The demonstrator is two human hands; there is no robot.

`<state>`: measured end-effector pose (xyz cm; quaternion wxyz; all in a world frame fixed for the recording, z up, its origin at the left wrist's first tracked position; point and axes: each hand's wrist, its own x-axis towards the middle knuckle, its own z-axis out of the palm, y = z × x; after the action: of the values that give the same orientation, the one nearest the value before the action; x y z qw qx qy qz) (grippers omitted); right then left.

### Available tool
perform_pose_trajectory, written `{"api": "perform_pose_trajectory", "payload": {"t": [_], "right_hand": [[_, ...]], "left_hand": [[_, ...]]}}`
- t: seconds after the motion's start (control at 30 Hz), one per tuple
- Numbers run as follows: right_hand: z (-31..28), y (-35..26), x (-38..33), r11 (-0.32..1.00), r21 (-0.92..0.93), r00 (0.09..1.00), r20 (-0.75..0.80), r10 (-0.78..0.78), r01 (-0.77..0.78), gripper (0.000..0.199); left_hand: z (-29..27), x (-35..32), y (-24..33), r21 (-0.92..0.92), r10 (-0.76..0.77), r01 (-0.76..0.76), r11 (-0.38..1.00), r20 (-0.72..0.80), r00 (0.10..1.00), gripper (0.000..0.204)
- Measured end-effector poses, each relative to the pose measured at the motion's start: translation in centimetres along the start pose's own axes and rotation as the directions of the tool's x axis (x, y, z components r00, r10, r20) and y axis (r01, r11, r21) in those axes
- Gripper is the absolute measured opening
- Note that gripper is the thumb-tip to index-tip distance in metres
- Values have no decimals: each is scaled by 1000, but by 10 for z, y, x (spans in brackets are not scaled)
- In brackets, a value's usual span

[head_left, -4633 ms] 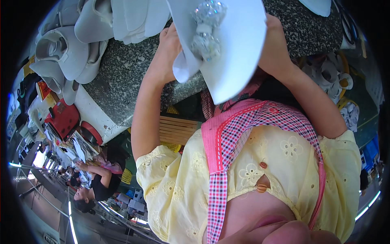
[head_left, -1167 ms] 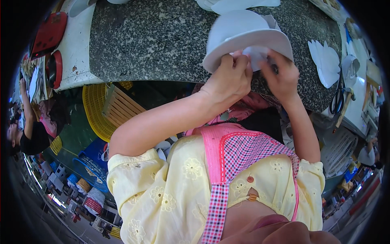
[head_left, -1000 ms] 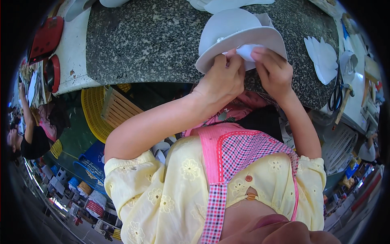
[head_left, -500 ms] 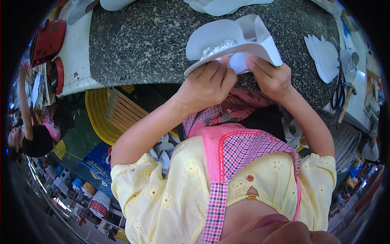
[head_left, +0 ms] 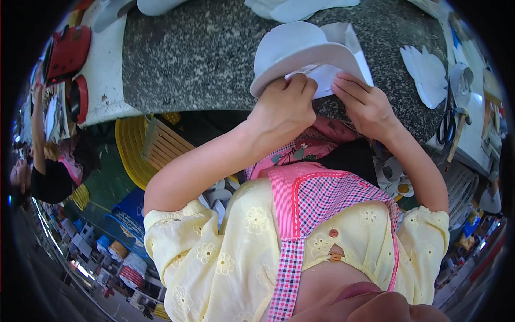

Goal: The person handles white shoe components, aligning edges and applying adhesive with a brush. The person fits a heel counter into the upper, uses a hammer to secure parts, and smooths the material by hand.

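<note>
A white sole-shaped shoe piece (head_left: 289,45) with a curved rim and an upright flap is held over the near edge of the speckled stone worktop. My left hand (head_left: 287,104) grips its near left edge, with the fingers bent in and the fingertips partly hidden under the rim. My right hand (head_left: 370,104) pinches the near right part between thumb and fingers. Between the two hands the white underside and an inner fold show. What the left fingertips press on underneath cannot be made out.
Several white cut pieces (head_left: 425,75) lie on the right of the worktop (head_left: 188,59), and more (head_left: 300,8) at its far edge. Dark-handled scissors (head_left: 446,126) are at the right. A red device (head_left: 67,53) stands left, a yellow basket (head_left: 126,155) below. Another person (head_left: 51,182) is at far left.
The shoe piece has tipped and turned, so its glittery decoration is out of sight and more of its smooth white face shows. My left hand has curled tighter at the rim.
</note>
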<state>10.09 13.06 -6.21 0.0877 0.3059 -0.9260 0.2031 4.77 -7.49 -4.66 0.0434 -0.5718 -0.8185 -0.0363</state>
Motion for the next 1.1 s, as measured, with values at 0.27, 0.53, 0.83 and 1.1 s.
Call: {"api": "perform_pose_trajectory", "payload": {"t": [0.27, 0.53, 0.83, 1.1], "right_hand": [[4, 5, 0, 989, 72, 984, -121, 134, -126, 32], [-3, 10, 8, 977, 108, 977, -82, 195, -186, 32], [-50, 3, 26, 11, 1000, 724, -10, 689, 4, 45], [-55, -5, 22, 4, 999, 707, -30, 706, 39, 59]], "left_hand": [[-18, 16, -12, 5, 107, -109, 994, 148, 983, 21], [-55, 17, -35, -140, 165, -157, 978, 53, 985, 15], [-21, 48, -17, -965, -487, 144, -218, 236, 841, 65], [-36, 78, -9, -891, -502, -26, -453, 231, 833, 73]]}}
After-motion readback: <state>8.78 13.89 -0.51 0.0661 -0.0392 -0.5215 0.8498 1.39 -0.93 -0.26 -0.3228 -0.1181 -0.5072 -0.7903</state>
